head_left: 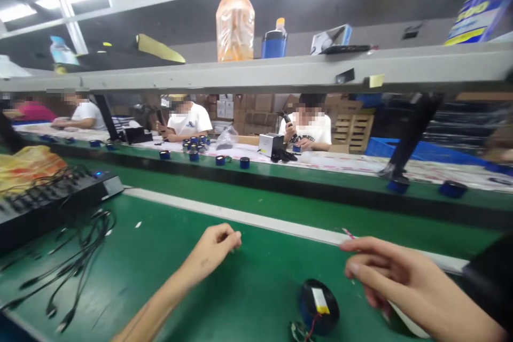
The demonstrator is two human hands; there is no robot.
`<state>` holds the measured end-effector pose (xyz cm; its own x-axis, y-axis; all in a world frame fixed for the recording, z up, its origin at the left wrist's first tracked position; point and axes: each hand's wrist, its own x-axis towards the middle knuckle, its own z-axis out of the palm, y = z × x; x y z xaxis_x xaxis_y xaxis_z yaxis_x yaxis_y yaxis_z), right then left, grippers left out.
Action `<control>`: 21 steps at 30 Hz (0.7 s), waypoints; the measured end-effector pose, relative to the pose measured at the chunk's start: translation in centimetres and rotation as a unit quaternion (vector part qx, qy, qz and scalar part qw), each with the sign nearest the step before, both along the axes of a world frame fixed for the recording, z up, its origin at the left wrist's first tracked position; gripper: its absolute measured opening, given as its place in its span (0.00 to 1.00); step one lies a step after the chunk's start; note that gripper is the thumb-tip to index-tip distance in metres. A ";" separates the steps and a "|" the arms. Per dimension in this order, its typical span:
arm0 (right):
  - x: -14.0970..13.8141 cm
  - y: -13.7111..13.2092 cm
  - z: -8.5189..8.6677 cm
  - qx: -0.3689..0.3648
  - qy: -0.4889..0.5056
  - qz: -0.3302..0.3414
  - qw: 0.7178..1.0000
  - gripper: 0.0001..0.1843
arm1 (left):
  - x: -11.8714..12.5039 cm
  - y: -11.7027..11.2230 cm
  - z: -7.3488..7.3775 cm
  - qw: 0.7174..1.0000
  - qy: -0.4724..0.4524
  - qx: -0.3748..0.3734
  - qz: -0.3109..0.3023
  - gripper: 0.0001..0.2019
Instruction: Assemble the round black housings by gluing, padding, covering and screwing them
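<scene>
My left hand (211,251) hovers over the green bench (168,256) with its fingers curled into a loose fist; nothing shows in it. To the right, my right hand (395,280) reaches leftward with the fingers stretched out and slightly apart, holding nothing. Between and below the two hands lies a small round dark-blue device (318,307), open side up, with a silver battery and red wires. Neither hand touches it; the right hand is nearest.
A black charging unit (52,197) with several loose cables (76,262) sits at the left. A white strip (248,219) edges the conveyor behind. Several seated people work across the line among blue round parts (220,160). A shelf (280,72) overhead carries bottles.
</scene>
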<state>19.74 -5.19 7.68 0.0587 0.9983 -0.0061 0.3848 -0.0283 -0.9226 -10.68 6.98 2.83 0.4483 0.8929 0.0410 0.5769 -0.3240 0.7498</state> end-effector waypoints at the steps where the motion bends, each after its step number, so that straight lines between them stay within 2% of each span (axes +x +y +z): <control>1: -0.5 1.1 0.9 -0.017 0.001 0.026 1.000 0.27 | 0.3 2.1 -0.1 0.999 0.019 0.034 0.026 0.15; 4: -1.4 4.0 2.6 -0.015 -0.038 0.052 0.998 0.24 | 1.0 6.9 -1.6 0.988 0.084 0.112 0.071 0.20; 6: -1.5 5.6 2.6 -0.012 -0.060 0.053 0.997 0.22 | 1.1 8.8 -3.1 0.979 0.126 0.138 0.077 0.26; 8: -1.4 7.0 2.0 -0.013 -0.086 0.055 0.995 0.21 | 1.0 9.8 -4.4 0.973 0.157 0.152 0.071 0.27; 12: -0.9 9.4 0.6 -0.027 -0.150 0.084 0.985 0.25 | 0.4 9.8 -5.3 0.967 0.186 0.166 0.059 0.26; 15: -2.1 12.1 0.5 -0.030 -0.204 0.122 0.971 0.25 | 0.0 9.2 -5.2 0.966 0.184 0.172 0.052 0.26; 18: -5.8 15.4 1.3 -0.003 -0.266 0.174 0.948 0.23 | 0.2 8.7 -5.2 0.966 0.175 0.179 0.058 0.25; 21: -11.3 19.8 1.8 0.023 -0.321 0.235 0.917 0.24 | 0.4 9.2 -5.0 0.965 0.163 0.193 0.072 0.21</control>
<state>8.40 14.58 9.52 -0.4007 0.9129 -0.0776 0.8094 0.3131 -0.4968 -10.30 16.20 -2.21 0.3655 0.8937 0.2600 0.8219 -0.4410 0.3604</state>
